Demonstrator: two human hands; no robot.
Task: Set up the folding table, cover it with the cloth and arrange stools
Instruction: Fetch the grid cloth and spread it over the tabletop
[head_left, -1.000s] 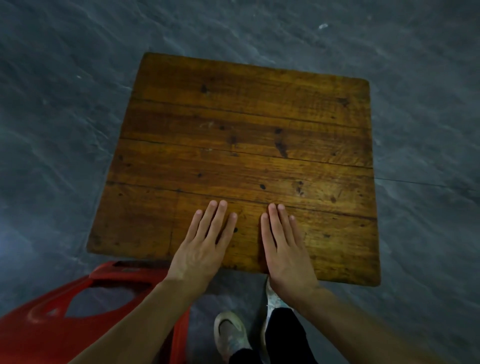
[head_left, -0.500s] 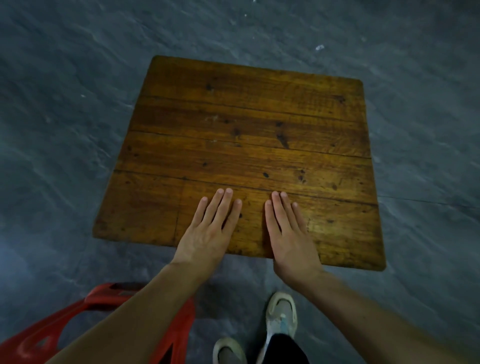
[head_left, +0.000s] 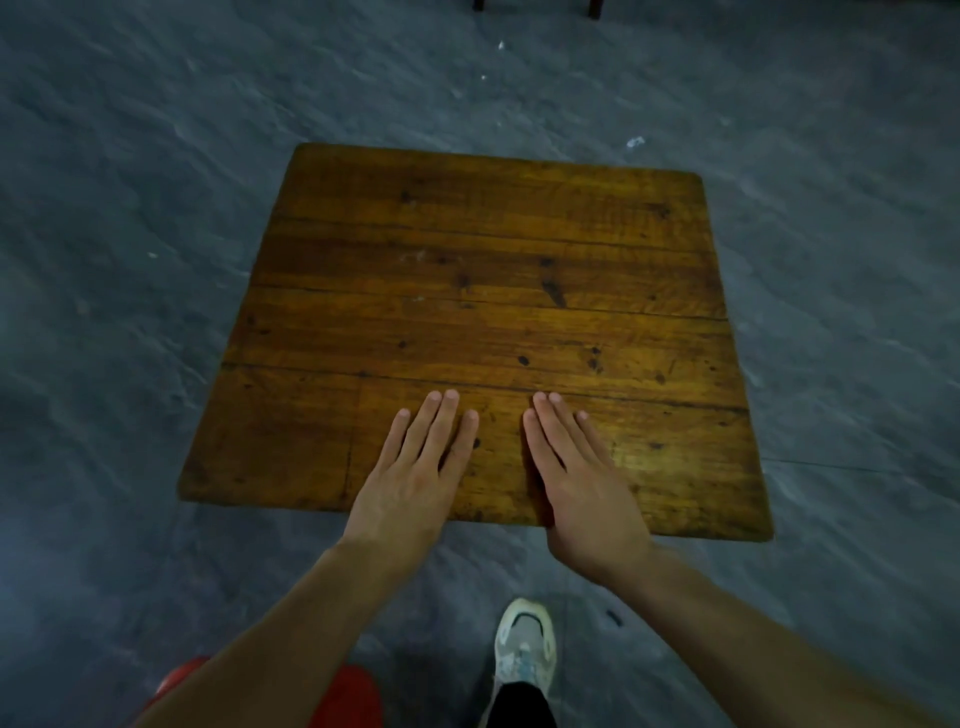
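Folding table (head_left: 467, 291) stood on the grey floor (head_left: 156, 156), legs hidden beneath its plank top. The top appeared rigid, fairly heavy and slick with varnish, so its edges would likely give the surest hold. Open floor bordered all four edges. The left hand (head_left: 410, 488) and right hand (head_left: 582, 483) lay flat on the near board, fingers straight, gripping nothing. A red stool (head_left: 348, 696) sat behind the person's left arm.
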